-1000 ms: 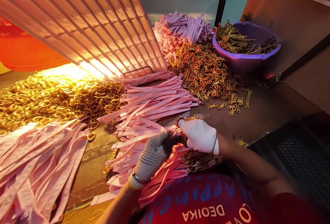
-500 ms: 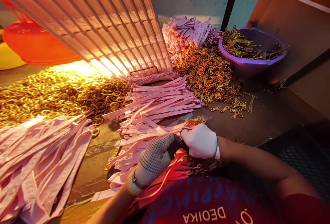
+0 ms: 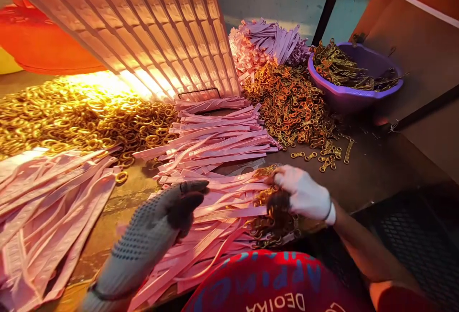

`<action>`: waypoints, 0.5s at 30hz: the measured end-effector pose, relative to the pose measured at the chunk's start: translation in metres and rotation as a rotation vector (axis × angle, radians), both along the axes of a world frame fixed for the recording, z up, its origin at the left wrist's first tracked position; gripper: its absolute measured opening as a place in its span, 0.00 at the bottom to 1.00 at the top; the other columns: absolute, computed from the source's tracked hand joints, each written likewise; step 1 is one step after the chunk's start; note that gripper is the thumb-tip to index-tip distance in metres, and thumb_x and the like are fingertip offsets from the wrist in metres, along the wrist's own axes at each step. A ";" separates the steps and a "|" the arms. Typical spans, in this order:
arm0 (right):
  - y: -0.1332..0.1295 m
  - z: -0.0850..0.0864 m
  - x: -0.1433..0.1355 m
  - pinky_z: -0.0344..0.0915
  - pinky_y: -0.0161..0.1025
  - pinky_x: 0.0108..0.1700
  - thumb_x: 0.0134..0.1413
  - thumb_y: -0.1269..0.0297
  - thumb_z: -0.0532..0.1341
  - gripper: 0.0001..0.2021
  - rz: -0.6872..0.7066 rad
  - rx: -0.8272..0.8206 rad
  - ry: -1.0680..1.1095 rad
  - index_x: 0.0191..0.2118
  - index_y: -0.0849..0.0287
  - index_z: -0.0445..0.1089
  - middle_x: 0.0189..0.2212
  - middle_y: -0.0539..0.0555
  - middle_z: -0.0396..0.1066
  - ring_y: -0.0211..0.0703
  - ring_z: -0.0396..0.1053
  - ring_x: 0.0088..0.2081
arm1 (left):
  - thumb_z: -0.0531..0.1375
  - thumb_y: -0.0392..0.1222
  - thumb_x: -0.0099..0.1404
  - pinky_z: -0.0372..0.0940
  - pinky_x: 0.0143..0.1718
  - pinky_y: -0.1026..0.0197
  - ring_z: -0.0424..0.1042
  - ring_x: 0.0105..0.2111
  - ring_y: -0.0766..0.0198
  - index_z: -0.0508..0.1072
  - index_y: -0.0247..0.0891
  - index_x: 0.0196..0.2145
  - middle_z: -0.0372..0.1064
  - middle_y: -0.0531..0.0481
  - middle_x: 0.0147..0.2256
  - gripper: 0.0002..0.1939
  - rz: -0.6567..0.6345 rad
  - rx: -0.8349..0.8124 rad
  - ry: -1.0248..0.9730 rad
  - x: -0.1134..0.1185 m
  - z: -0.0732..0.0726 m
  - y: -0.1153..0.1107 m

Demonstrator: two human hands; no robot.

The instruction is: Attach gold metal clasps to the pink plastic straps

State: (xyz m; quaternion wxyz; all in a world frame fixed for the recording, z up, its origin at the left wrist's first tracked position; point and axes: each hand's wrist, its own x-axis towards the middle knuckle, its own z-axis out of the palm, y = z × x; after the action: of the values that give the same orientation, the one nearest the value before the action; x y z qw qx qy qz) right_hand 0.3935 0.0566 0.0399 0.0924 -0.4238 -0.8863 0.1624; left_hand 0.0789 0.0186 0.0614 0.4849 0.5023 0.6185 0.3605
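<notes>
My left hand (image 3: 158, 223), in a grey dotted glove with dark fingertips, hovers over a row of pink straps (image 3: 215, 226). Its thumb and fingers are apart, with nothing visible between them. My right hand (image 3: 304, 192), in a white glove with some fingertips uncovered or dark, is at the right-hand ends of those straps. Its thumb and forefinger are spread beside brass-coloured metal links (image 3: 263, 199) on the strap ends. Part of the links is hidden under its fingers.
Many brass rings (image 3: 96, 120) lie heaped at the left, behind a pile of pink straps (image 3: 53, 216). A slatted panel (image 3: 150, 29) leans above. Loose metal links (image 3: 290, 101) and a purple basin (image 3: 351, 93) of metal pieces stand at the back right. Lilac strips (image 3: 276, 44) lie behind.
Both hands were together over the strap ends, working closely. Now they have parted: the left has moved left and opened, the right has shifted slightly right and its fingers have spread.
</notes>
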 end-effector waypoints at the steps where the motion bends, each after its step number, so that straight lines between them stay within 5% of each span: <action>1: 0.011 -0.007 0.016 0.64 0.39 0.49 0.66 0.62 0.60 0.10 -0.100 0.018 0.023 0.48 0.59 0.74 0.46 0.60 0.76 0.48 0.72 0.47 | 0.65 0.54 0.68 0.52 0.13 0.72 0.56 0.13 0.71 0.80 0.37 0.47 0.64 0.55 0.16 0.18 0.055 -0.097 -0.157 0.005 0.001 0.002; 3: 0.034 -0.026 0.043 0.62 0.41 0.51 0.65 0.70 0.57 0.12 -0.341 0.037 -0.137 0.50 0.60 0.74 0.48 0.61 0.76 0.50 0.70 0.50 | 0.57 0.55 0.74 0.48 0.11 0.74 0.54 0.13 0.73 0.78 0.33 0.48 0.69 0.51 0.20 0.22 0.152 -0.316 -0.545 0.019 -0.001 0.008; 7: 0.069 -0.061 0.069 0.59 0.43 0.49 0.53 0.79 0.57 0.18 -0.562 0.037 -0.437 0.49 0.67 0.74 0.49 0.67 0.74 0.57 0.69 0.52 | 0.46 0.54 0.79 0.51 0.09 0.71 0.71 0.20 0.66 0.74 0.28 0.52 0.78 0.34 0.37 0.28 0.179 -0.636 -1.057 0.047 -0.009 0.026; 12: 0.076 -0.077 0.068 0.58 0.42 0.43 0.51 0.80 0.55 0.17 -0.578 0.053 -0.417 0.46 0.67 0.73 0.42 0.65 0.75 0.53 0.71 0.43 | 0.54 0.61 0.74 0.55 0.12 0.71 0.74 0.24 0.65 0.75 0.30 0.55 0.78 0.32 0.44 0.30 0.041 -0.586 -1.135 0.056 -0.020 0.027; 15: 0.068 -0.076 0.062 0.61 0.42 0.45 0.50 0.79 0.54 0.16 -0.569 0.078 -0.369 0.43 0.65 0.73 0.45 0.66 0.74 0.54 0.71 0.46 | 0.63 0.51 0.69 0.53 0.13 0.72 0.72 0.23 0.68 0.77 0.32 0.52 0.79 0.34 0.43 0.22 -0.029 -0.536 -1.027 0.054 -0.024 0.021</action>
State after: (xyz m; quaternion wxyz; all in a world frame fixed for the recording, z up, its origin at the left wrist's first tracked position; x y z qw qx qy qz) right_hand 0.4559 0.1247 -0.0362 -0.0117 -0.6725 -0.7399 0.0164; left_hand 0.1324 0.0394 0.0379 0.8380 0.1313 0.3666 0.3822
